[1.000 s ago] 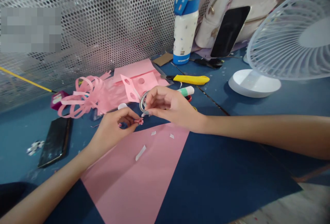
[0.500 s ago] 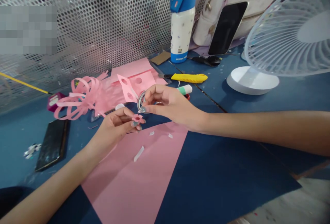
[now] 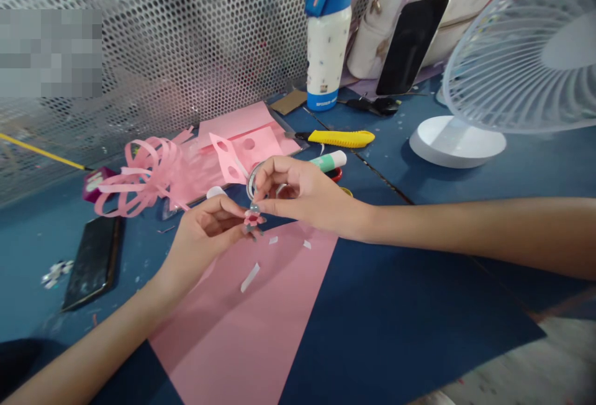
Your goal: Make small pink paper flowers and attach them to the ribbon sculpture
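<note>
Smooth blue table stretches right of the flat pink sheet to a near-right edge; perforated metal screen bounds the far side. Left hand grasping a small pink flower, petalled round a darker centre, over the sheet's far edge. Right hand pinched at the flower's far side, cannot tell whether on anything; looped pink strips far left.

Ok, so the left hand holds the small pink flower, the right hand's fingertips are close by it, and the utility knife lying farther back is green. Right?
Not quite: the utility knife is yellow, not green, as the head view shows. The left hand does hold the small pink flower, with the right hand's fingertips close by it.
</note>
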{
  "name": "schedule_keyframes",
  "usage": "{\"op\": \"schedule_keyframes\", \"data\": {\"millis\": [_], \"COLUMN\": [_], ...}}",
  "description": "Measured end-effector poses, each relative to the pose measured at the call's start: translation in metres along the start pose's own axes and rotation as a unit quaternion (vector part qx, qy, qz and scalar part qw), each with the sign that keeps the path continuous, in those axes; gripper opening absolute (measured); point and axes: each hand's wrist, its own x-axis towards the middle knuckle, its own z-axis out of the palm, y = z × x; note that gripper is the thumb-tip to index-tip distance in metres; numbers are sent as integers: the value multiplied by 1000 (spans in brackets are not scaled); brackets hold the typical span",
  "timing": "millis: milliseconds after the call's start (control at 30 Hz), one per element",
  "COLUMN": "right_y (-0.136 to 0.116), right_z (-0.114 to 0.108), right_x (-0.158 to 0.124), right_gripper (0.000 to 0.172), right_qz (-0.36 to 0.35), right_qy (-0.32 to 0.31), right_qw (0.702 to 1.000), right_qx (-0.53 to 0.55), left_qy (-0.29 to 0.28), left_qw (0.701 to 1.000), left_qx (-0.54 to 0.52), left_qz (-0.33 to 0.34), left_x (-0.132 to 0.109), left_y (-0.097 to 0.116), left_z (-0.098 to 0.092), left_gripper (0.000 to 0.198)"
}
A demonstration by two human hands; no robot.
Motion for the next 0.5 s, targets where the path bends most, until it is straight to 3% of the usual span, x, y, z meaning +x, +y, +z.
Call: {"op": "schedule_keyframes", "data": {"millis": [167, 300, 500], "right_y": [0, -5, -20], "right_z": [-3, -11, -20], "right_x": [1, 6, 9], "right_gripper": [18, 19, 22], "right_qz": [-75, -132, -145], "right_qy": [-6, -5, -44], "right_qw": [995, 976, 940], "right_qx": [-68, -172, -304], "left_qy": [-14, -21, -23], "left_qw": [1000, 996, 983], "left_qx": [-13, -81, -148], "left_qz": [-18, -37, -105], "left_x": [0, 4, 8], "left_y": [2, 2, 0], "left_z": [2, 2, 1], "left_gripper": [13, 12, 17]}}
